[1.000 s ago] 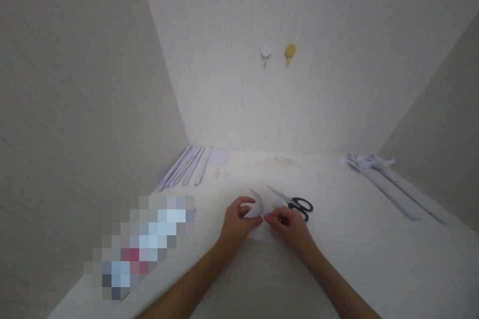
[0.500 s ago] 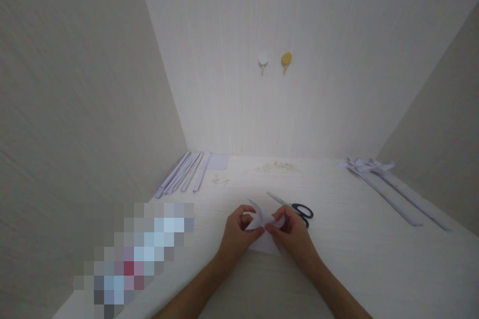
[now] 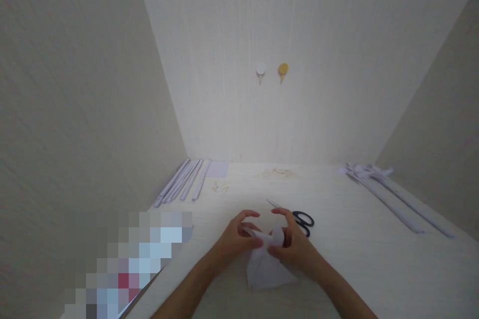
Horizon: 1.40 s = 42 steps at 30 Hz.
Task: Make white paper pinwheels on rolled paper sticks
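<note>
Between my hands is a piece of thin white paper (image 3: 267, 269), gathered at its upper part and spreading out below toward me. My left hand (image 3: 241, 234) pinches its left side with the thumb and a bent finger, index finger raised. On the right side my right hand (image 3: 290, 241) grips the paper between thumb and fingers, its index finger lifted too. Just behind my right hand lie black-handled scissors (image 3: 302, 219), their blades pointing up and left and partly hidden by the hand.
Several rolled paper sticks (image 3: 179, 182) lie at the back left beside a flat paper square (image 3: 217, 168). Thin tan bands (image 3: 219, 187) are scattered nearby, with more loose bands (image 3: 282, 172) farther back. Two long paper-flower stems (image 3: 400, 204) rest at the right. A blurred-out object (image 3: 149, 259) is at the left.
Both hands have shifted slightly toward me, and their index fingers have lifted. The paper's upper flaps are drawn together, and more of its lower part shows. The view has tilted a little upward.
</note>
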Available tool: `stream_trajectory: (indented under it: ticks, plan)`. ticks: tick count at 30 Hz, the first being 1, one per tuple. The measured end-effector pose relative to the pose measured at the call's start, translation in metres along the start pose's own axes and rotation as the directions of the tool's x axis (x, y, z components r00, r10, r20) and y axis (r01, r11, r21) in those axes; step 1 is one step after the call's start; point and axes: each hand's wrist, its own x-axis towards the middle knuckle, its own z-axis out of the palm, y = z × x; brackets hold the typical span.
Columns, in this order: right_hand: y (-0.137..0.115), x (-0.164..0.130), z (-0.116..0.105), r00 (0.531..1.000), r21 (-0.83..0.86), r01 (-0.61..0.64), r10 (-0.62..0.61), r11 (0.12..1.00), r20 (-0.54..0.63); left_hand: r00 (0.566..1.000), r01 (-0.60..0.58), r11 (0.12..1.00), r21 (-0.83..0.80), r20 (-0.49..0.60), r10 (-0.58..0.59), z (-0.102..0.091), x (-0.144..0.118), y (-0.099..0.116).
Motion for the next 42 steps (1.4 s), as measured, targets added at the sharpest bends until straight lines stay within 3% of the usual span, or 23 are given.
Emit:
stream_trajectory:
  ticks: [5,10,15,23,28,37,42]
  plan:
    - [-0.004,-0.005,-0.003,0.997,-0.058,-0.023,0.027,0.998,0.068,0.996,0.054,0.971,0.233,0.051,-0.068,0.001,-0.003,0.003]
    - [-0.007,-0.006,-0.004,0.994,-0.101,-0.023,0.033,0.995,0.105,0.997,0.063,0.957,0.282,0.026,-0.074,0.003,-0.003,0.003]
    - [-0.006,-0.007,-0.002,0.994,-0.213,0.002,0.021,0.977,0.104,0.991,0.054,0.934,0.354,0.092,-0.092,0.002,-0.006,0.007]
    - [0.005,-0.004,0.000,0.997,-0.247,0.047,-0.028,0.968,0.078,0.999,0.003,0.873,0.487,0.026,-0.018,0.008,-0.005,0.000]
    - [0.003,-0.004,0.001,0.999,-0.210,0.027,-0.017,0.977,0.047,1.000,0.018,0.882,0.472,0.013,-0.027,0.007,-0.005,0.001]
    - [0.005,0.002,0.001,0.998,0.058,0.011,-0.014,0.998,0.056,0.996,0.082,0.922,0.379,-0.053,-0.066,0.004,0.000,0.000]
    - [0.001,0.006,0.000,0.994,0.351,0.053,-0.016,0.935,-0.108,0.968,0.085,0.995,0.046,-0.242,-0.071,-0.001,0.006,0.003]
